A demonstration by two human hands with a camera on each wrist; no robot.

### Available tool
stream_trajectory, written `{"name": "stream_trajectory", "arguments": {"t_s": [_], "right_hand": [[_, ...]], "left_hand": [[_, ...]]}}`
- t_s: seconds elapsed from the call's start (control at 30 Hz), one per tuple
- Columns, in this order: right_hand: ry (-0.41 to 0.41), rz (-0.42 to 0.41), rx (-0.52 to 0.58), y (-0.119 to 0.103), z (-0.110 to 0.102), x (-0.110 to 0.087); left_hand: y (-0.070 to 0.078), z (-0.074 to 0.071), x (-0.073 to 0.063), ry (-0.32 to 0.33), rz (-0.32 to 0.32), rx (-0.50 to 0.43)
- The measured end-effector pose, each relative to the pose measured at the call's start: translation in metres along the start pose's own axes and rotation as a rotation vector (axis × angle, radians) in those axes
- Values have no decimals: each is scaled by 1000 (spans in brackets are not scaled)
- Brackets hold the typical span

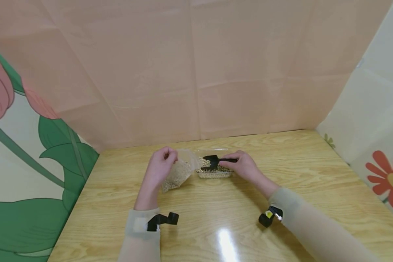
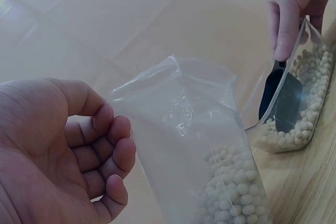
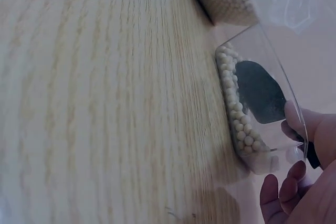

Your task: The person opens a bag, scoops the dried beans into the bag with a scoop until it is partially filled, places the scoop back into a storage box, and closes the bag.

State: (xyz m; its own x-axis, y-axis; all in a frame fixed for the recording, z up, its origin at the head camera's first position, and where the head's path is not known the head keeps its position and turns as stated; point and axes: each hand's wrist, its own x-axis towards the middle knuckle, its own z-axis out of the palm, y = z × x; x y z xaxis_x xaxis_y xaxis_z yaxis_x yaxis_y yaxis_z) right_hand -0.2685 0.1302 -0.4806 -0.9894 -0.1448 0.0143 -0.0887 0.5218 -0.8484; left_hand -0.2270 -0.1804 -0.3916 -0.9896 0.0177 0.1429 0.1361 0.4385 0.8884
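My left hand (image 1: 162, 163) pinches the upper edge of a clear plastic bag (image 2: 173, 114) between thumb and forefinger, its other fingers curled. Pale round beans (image 2: 233, 187) fill the lower part of the bag, which stands on the table. Just right of it is a clear box (image 1: 215, 175) with more of these beans (image 3: 247, 129) inside. My right hand (image 1: 243, 165) grips the handle of a small black scoop (image 1: 212, 160) at the box's right end. The scoop's blade (image 3: 260, 90) is down inside the box, among the beans.
Both things stand on a wood-grain table (image 1: 196, 218), toward its back edge. A plain pinkish sheet (image 1: 196, 72) rises behind it. Flower-patterned coverings stand at left (image 1: 26, 171) and right (image 1: 380, 145). A small black wrist camera (image 1: 266, 219) sticks out from the right sleeve.
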Motion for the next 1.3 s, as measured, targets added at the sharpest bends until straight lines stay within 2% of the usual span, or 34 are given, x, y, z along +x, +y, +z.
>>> {"name": "stream_trajectory", "arguments": {"t_s": [0.53, 0.97, 1.3], "right_hand": [[33, 67, 166, 4, 7, -1], [27, 127, 300, 7, 7, -7], [45, 109, 336, 10, 1, -14]], "left_hand": [[-4, -4, -1, 1, -2, -18], [-9, -8, 0, 1, -11, -4], [-9, -8, -1, 6, -12, -12]]}}
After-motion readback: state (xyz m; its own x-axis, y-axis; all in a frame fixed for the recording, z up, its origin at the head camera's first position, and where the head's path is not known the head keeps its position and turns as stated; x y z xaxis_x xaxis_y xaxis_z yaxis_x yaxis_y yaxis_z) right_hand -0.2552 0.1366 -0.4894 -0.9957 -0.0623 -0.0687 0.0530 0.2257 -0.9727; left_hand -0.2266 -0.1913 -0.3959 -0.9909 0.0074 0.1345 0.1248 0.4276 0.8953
